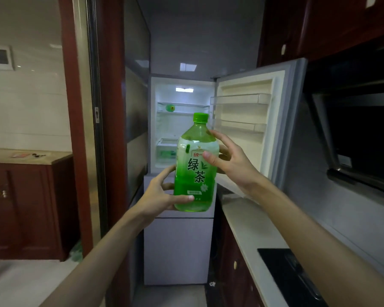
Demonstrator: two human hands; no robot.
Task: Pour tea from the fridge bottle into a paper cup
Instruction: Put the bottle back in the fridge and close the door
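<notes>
I hold the bottle [195,165] upright in front of the open fridge [182,120]. My left hand [162,193] grips its lower body, thumb across the base. My right hand [228,160] grips the upper label area, thumb on the front. The green cap [200,117] is on. The fridge door [259,120] stands open to the right, above the counter [248,227].

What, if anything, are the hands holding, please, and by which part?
The green plastic tea bottle, upright: the left hand grips its lower body, the right hand its upper label.
</notes>
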